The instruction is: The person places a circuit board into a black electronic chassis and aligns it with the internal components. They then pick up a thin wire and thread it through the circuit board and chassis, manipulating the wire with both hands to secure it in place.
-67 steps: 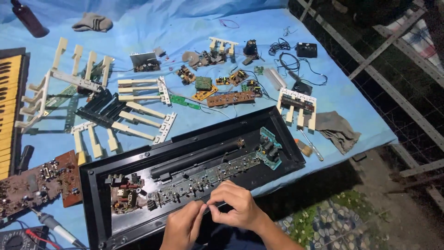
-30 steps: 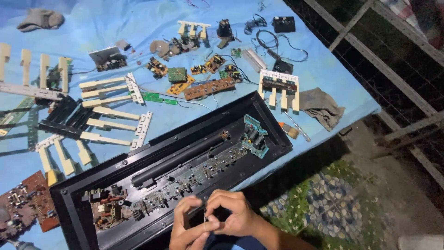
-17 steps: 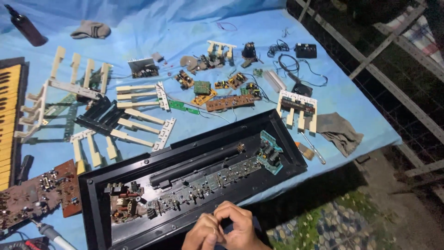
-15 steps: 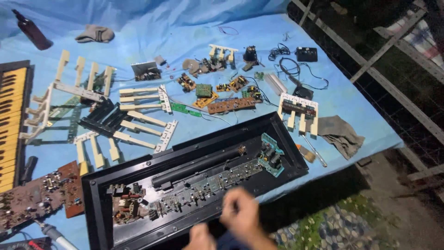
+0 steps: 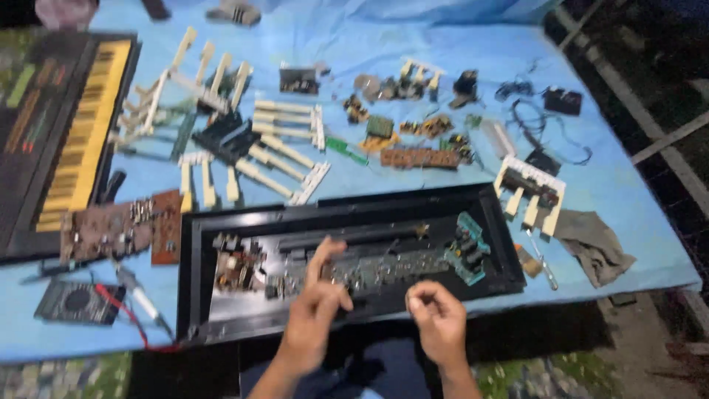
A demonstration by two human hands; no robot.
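An open black keyboard case (image 5: 188,281) lies along the near edge of the blue-covered table (image 5: 635,199), with circuit boards (image 5: 384,266) and a teal board (image 5: 467,247) inside. My left hand (image 5: 314,314) hovers over the case's front rim, fingers loosely spread and the index finger raised above the boards. My right hand (image 5: 437,318) is just in front of the rim, about a hand's width to the right, with its fingers curled into a pinch. Nothing shows between its fingertips; the picture is blurred.
A keyboard with yellow keys (image 5: 81,140) lies at the left, with a brown circuit board (image 5: 118,229) and a multimeter (image 5: 77,303) with a red lead near it. Loose white key strips (image 5: 281,148), small boards (image 5: 417,155), cables (image 5: 546,111), a key block (image 5: 528,192), a screwdriver (image 5: 543,262) and a grey cloth (image 5: 591,244) lie around.
My hands were pressed together at the case's front rim; they have come apart. The left hand has opened and risen over the boards. The view has shifted.
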